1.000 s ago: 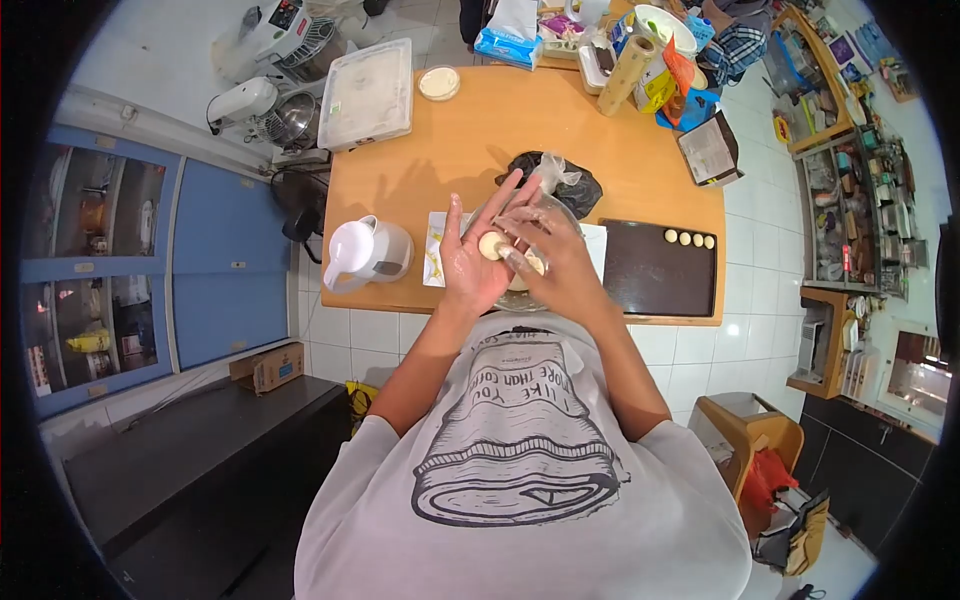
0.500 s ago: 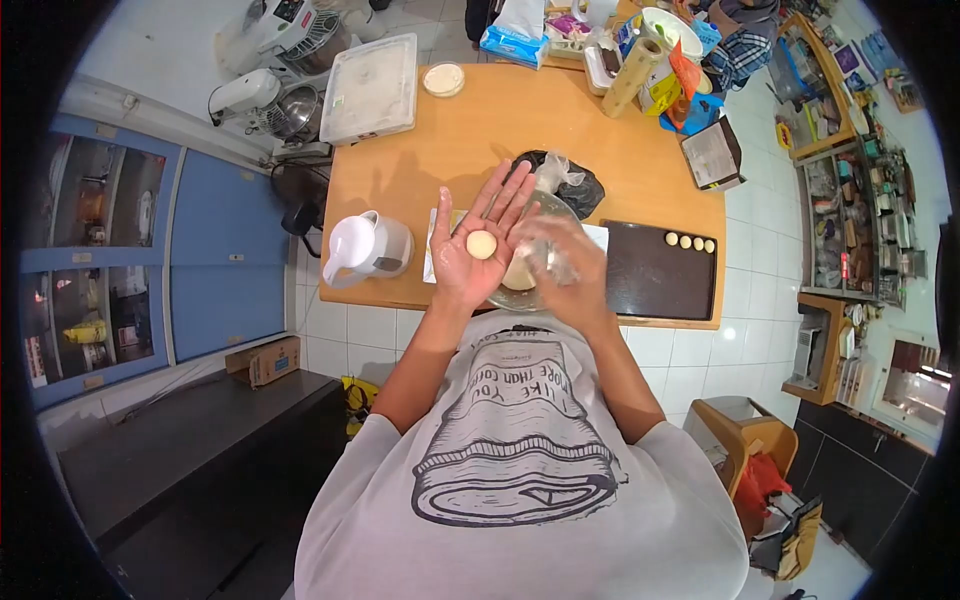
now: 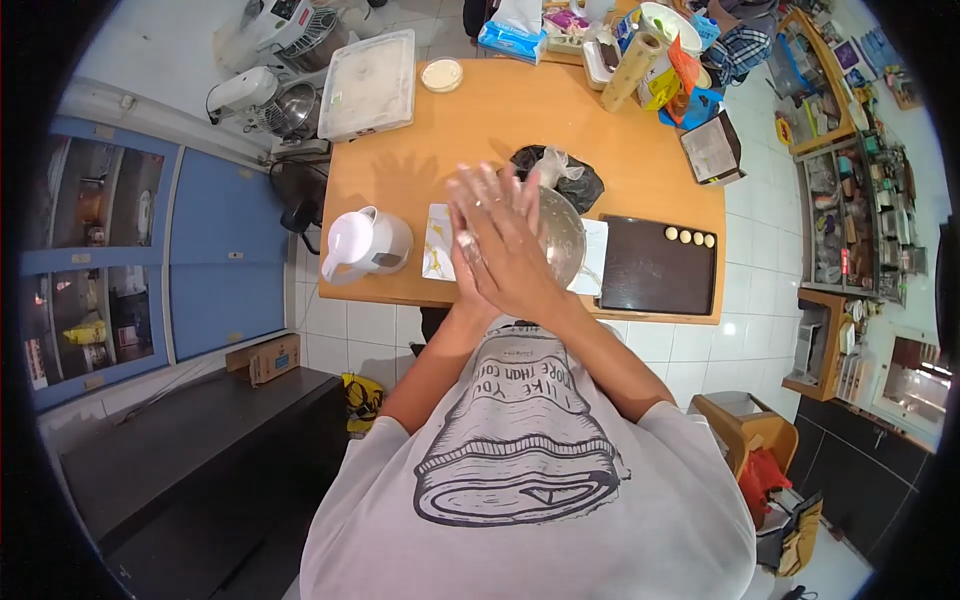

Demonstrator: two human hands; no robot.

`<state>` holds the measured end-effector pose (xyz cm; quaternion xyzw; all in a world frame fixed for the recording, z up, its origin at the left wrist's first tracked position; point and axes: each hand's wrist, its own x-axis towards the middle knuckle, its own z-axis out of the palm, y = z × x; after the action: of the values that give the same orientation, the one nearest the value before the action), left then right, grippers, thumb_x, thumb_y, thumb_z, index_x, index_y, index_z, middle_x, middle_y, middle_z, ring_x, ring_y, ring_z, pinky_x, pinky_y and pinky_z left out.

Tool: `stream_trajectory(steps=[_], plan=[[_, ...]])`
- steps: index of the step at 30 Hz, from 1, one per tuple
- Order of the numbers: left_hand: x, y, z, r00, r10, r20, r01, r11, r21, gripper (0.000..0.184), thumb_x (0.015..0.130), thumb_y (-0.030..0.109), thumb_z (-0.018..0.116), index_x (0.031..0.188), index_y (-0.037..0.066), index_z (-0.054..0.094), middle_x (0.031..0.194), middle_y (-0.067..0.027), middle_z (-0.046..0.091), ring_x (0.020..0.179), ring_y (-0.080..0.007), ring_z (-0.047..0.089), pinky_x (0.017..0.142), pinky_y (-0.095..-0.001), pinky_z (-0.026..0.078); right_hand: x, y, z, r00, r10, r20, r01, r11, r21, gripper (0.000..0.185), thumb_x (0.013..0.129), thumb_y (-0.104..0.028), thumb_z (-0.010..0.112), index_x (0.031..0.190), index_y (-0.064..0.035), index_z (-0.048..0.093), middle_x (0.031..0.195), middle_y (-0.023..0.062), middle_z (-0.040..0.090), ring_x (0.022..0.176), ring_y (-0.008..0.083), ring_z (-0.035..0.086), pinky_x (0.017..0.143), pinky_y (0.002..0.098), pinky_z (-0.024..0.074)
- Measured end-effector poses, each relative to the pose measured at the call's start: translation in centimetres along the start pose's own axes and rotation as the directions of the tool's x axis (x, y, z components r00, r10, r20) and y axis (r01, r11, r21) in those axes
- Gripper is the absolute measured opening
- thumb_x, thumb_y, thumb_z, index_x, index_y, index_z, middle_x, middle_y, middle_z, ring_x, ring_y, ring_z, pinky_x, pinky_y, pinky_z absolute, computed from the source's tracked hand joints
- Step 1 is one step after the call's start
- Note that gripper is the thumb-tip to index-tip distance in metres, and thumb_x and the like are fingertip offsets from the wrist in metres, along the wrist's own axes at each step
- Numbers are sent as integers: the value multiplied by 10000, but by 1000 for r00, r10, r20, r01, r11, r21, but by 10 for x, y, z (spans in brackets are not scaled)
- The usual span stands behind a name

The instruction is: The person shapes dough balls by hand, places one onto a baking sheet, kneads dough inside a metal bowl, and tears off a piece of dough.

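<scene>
The tabletop (image 3: 470,120) carries a tray (image 3: 650,272) at its near right corner and a bowl (image 3: 568,238) by its near edge. The right hand (image 3: 507,240) is pressed over the left hand (image 3: 465,278); whether anything sits between the palms, I cannot tell. 4 balls (image 3: 685,237) line the tray's far right corner, probably light, soft, easily dented: best gripped gently by the sides.

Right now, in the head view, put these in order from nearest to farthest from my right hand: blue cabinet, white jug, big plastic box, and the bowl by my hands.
From your right hand:
1. Bowl, just to its right.
2. White jug, left, on the table.
3. Big plastic box, table's far left corner.
4. Blue cabinet, left, beyond the table.
</scene>
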<state>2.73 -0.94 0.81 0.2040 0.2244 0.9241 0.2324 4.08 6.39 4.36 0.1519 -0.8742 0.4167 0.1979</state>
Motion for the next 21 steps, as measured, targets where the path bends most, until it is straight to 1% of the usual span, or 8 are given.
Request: stream_trajectory(steps=[2,5,10,13,15,18,20,21], plan=[[0,2,4,997,5,-75,-13,995,-103,801,1071,695,227,1708,212,178,1762,-123,195,1627,-361,146,1318,-533,125,1,7,-7,995,-48,83,40,995,96,610,994,-168,571,1575,-29,448,1658,226,376,1546,459,316,1255,675,109],[0,9,14,940,-113,-323,26,964,-263,864,1030,762,232,1713,238,144,1774,-106,159,1632,-372,111,1314,-552,108,1,4,-9,973,-155,169,157,988,4,641,964,-161,626,1567,-33,450,1647,221,393,1496,480,380,1247,648,209],[7,10,16,936,-181,-302,182,983,-24,984,956,866,245,1719,263,92,1789,-79,109,1646,-332,56,1264,-623,156,-3,8,-9,977,-138,161,160,978,-132,699,921,-176,677,1568,-48,446,1639,207,412,1474,463,419,1245,640,252],[0,4,-2,988,-125,-85,92,942,-323,920,1019,746,368,1716,209,99,1785,-95,81,1638,-321,103,1332,-508,95,0,11,-7,974,-137,182,150,987,-62,696,923,-179,666,1572,-53,449,1640,198,418,1497,434,403,1254,647,211],[-6,-6,-2,972,-191,-135,150,952,-265,948,997,777,376,1717,231,87,1787,-87,81,1639,-305,109,1330,-505,98,3,12,-13,944,-189,269,161,979,121,647,960,-167,613,1576,-48,458,1644,191,416,1545,404,357,1271,658,129],[7,3,-1,981,-166,-106,51,733,-678,994,965,814,399,1717,253,70,1788,-84,77,1641,-287,108,1328,-502,95,6,19,-25,986,-100,132,108,992,-59,671,950,-180,624,1585,-55,447,1650,184,414,1552,405,346,1274,655,121],[8,5,-2,976,-198,-86,95,753,-651,992,964,816,396,1717,252,80,1786,-87,89,1643,-282,102,1327,-501,94,0,20,-13,974,-119,190,112,992,52,728,912,-214,666,1584,-62,433,1611,221,437,1514,425,381,1256,651,186],[5,3,2,961,-259,-99,198,892,-406,974,974,808,383,1717,247,96,1785,-90,104,1644,-282,100,1326,-501,94,-2,18,-10,966,-133,220,111,988,107,757,893,-230,687,1584,-66,426,1591,240,449,1495,435,398,1247,649,219]])
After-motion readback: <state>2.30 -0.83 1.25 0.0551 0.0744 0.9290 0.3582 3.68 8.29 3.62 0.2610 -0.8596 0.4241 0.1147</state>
